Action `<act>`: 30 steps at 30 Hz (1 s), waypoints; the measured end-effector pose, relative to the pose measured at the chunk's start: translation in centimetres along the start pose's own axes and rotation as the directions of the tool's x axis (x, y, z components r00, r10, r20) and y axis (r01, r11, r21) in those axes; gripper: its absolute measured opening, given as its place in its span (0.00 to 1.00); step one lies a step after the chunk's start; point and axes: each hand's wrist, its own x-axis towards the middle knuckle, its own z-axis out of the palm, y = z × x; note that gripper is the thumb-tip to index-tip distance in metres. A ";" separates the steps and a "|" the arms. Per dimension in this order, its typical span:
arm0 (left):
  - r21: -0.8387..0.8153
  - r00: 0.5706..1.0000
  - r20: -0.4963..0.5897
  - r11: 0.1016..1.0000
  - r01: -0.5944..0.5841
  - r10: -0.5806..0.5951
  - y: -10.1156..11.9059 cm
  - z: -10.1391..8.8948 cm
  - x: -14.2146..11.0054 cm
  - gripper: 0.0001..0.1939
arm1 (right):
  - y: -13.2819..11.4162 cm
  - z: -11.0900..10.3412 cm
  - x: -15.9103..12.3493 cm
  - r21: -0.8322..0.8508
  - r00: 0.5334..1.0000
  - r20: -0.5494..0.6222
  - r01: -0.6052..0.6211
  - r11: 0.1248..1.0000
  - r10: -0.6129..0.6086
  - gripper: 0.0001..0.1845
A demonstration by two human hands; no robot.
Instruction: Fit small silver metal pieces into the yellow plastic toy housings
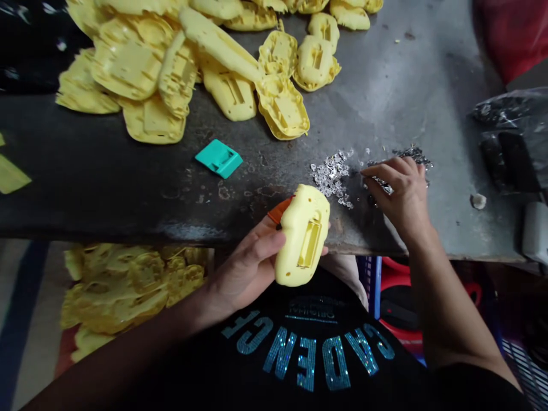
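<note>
My left hand (257, 260) is closed around a yellow plastic shell (295, 245), which is held up near the table's front edge. The shell's outer side faces me and shows a long rectangular battery slot. Something orange (279, 211) covers a fingertip of this hand, behind the shell. My right hand (400, 191) is over the small metal parts on the table, thumb and forefinger pinched together; what sits between them is too small to make out. Beside its fingertips lies a pile of flat silver metal pieces (331, 176). A darker pile of metal parts (413, 154) is partly hidden behind the hand.
Many yellow shells (128, 63) are heaped at the back left of the grey table (368, 97). A teal plastic piece (219, 158) lies left of centre. More yellow shells (128, 285) sit below the table edge. Clear plastic bags (509, 131) lie at the right.
</note>
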 end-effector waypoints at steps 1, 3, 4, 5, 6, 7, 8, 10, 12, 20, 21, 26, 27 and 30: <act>0.000 1.000 -0.022 1.000 -0.007 0.007 0.1 -0.1 0.0 0.27 | 0.2 0.6 0.9 -0.039 0.999 0.034 0.013 0.999 -0.011 0.09; -0.004 0.999 -0.045 1.000 -0.007 0.006 0.1 -0.3 -0.1 0.26 | 0.2 1.5 2.1 -0.094 0.996 0.090 0.033 0.995 -0.024 0.09; -0.004 0.999 -0.051 1.000 -0.004 0.004 0.1 -0.4 -0.1 0.25 | 0.1 1.8 2.4 -0.116 0.994 0.109 0.043 0.992 -0.031 0.08; -0.006 0.999 -0.053 1.000 0.001 -0.001 0.1 -0.6 -0.1 0.26 | -0.1 1.9 2.6 -0.132 0.992 0.122 0.054 0.990 -0.038 0.07; -0.004 0.999 -0.052 1.000 0.008 -0.008 0.1 -0.7 -0.2 0.26 | -0.2 1.9 2.5 -0.141 0.990 0.130 0.066 0.988 -0.047 0.07; -0.003 0.999 -0.047 1.000 0.012 -0.012 0.1 -0.9 -0.2 0.26 | -0.3 1.8 2.3 -0.142 0.989 0.138 0.079 0.987 -0.060 0.08; -0.003 0.999 -0.032 1.000 0.012 -0.012 0.0 -1.1 -0.2 0.26 | -0.4 1.7 1.9 -0.136 0.987 0.144 0.095 0.986 -0.075 0.09; -0.003 1.000 -0.002 1.000 0.007 -0.007 -0.2 -1.4 -0.3 0.26 | -0.5 1.2 0.9 -0.112 0.983 0.149 0.122 0.986 -0.104 0.11; -0.006 1.000 0.001 1.000 0.005 -0.005 -0.4 -1.5 -0.3 0.26 | -0.3 0.6 -0.1 -0.082 0.982 0.147 0.135 0.988 -0.122 0.12; -0.007 0.986 -0.167 1.000 0.024 -0.025 -0.4 0.0 -0.6 0.29 | -0.2 0.4 0.1 -0.031 0.996 0.075 -0.044 0.999 0.046 0.09; -0.010 0.984 -0.178 1.000 0.029 -0.030 -0.4 0.1 -0.6 0.30 | -0.4 0.6 0.6 -0.048 0.992 0.108 -0.053 0.997 0.058 0.09; -0.041 0.990 -0.137 0.999 0.016 -0.021 -0.5 0.0 -0.8 0.27 | -1.4 1.2 2.1 -0.112 0.961 0.272 -0.024 0.993 0.054 0.09; -0.045 0.993 -0.121 0.999 0.005 -0.011 -0.5 -0.1 -0.8 0.27 | -1.4 1.2 2.1 -0.102 0.961 0.271 -0.020 0.995 0.047 0.09; -0.024 0.998 -0.060 0.999 0.030 -0.031 -0.6 -0.1 -0.7 0.28 | -1.0 0.9 1.5 -0.056 0.977 0.212 -0.022 0.998 0.033 0.09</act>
